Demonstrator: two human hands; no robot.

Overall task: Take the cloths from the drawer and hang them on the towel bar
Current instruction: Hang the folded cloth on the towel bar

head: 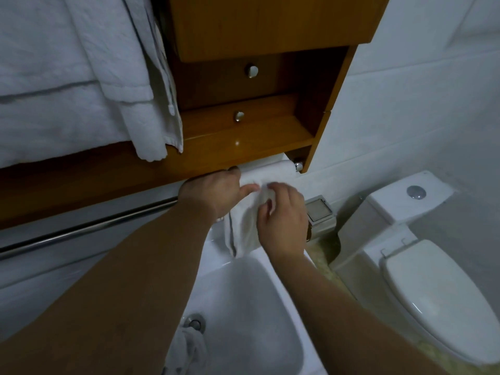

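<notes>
Both arms reach forward and down over the sink (251, 315), and both hands meet at the towel bar (89, 226). The left hand (213, 190) comes in from the left, back of the hand up. Its thumb stretches out to the right onto the fabric and its fingers curl over the top of the bar, so only one fingertip shows beyond the knuckles. It grips the cloth (242, 234) right where the fabric goes over the rail. The right hand (281, 220) sits just beside it, a touch lower, wrist bent. Its fingers are bunched and curled in, and its thumb is tucked underneath, pinching a fold of that same cloth between them. The two thumbs are nearly touching.

The cloth is white and soft-looking, with a thin darker stripe running down near its left edge. It is draped over the right end of the bar, close to the chrome end fitting under the wooden cabinet (243, 131). It is smooth where it wraps the rail and gathered into wrinkles between the hands, and its lower part hangs above the back rim of the sink.

A crumpled cloth (189, 347) lies at the sink's near corner. Big white towels (54, 77) hang at upper left, and the toilet (433, 293) stands to the right.
</notes>
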